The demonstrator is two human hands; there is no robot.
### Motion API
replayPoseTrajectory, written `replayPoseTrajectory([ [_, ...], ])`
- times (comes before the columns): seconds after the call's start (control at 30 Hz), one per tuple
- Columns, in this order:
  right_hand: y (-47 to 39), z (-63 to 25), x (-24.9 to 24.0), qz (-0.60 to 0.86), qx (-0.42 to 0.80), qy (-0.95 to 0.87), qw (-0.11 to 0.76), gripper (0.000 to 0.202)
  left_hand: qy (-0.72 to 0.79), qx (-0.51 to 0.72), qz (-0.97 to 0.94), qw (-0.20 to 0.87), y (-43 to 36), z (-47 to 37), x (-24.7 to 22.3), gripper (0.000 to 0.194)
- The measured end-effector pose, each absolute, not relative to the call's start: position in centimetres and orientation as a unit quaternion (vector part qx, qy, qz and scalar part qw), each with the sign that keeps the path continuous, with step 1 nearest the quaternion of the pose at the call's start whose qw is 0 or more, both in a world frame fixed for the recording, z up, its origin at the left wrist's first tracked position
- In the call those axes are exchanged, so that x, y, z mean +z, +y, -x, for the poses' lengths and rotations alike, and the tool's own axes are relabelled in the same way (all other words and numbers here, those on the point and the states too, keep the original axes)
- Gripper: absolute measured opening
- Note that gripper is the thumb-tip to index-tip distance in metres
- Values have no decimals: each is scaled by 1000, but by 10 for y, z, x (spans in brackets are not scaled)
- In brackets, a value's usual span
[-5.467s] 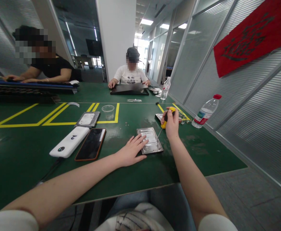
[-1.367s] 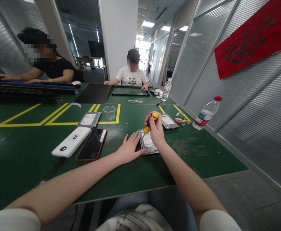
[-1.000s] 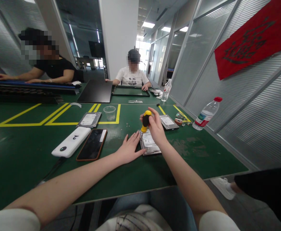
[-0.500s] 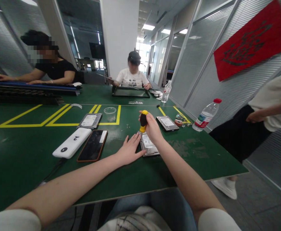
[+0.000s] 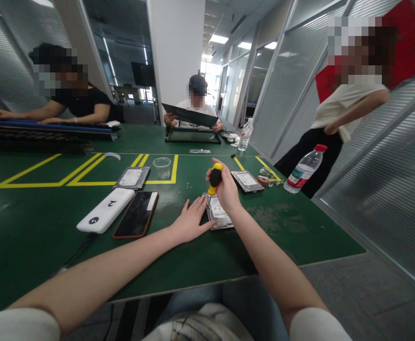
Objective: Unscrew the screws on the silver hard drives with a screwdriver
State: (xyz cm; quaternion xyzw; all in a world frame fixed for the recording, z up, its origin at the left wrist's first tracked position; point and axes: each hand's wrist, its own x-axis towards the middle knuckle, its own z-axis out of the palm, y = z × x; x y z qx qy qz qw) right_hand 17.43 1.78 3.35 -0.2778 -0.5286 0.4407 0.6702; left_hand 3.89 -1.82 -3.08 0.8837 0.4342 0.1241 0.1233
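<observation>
My right hand (image 5: 227, 189) is closed round a yellow and black screwdriver (image 5: 215, 177), held upright with its tip down at the left side of a hard drive (image 5: 220, 219). Beside that drive my left hand (image 5: 192, 221) lies with its fingers spread, fingertips and thumb at the drive's left edge. Part of the drive is hidden by my hands. Several tiny screws (image 5: 189, 184) lie on the green table beyond my left hand.
A phone (image 5: 136, 215), a white power bank (image 5: 105, 211), another hard drive (image 5: 132, 177) and a clear cup (image 5: 162, 168) are at left. To the right are a third drive (image 5: 248, 181), a tape roll (image 5: 263, 180) and a bottle (image 5: 304, 170). Three people are nearby.
The screwdriver's handle has shifted slightly right and down in my right hand. Across the table a person has raised a dark panel. The person at right has moved further into view.
</observation>
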Motion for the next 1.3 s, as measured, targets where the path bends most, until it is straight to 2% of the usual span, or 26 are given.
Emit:
replayPoseTrajectory([
  [0.13,11,-170,35,242,455,-523,679,36,442,111,-881,128,-19,-39,-29,81],
  [0.3,10,-171,35,276,412,-549,673,35,440,118,-882,121,-19,-40,-31,79],
  [0.47,19,-174,31,271,452,-536,659,45,433,126,-885,119,-18,-39,-33,79],
  [0.63,13,-171,32,252,460,-511,681,35,439,118,-882,121,-19,-40,-31,79],
  [0.87,15,-175,34,273,429,-538,672,35,444,106,-880,128,-20,-40,-27,80],
  [1.03,14,-173,35,211,467,-518,685,36,443,105,-881,130,-20,-40,-27,80],
  [1.13,11,-172,36,226,446,-525,689,30,444,102,-881,131,-20,-40,-28,81],
  [1.3,9,-176,38,279,393,-548,684,32,447,102,-880,126,-19,-40,-28,81],
])
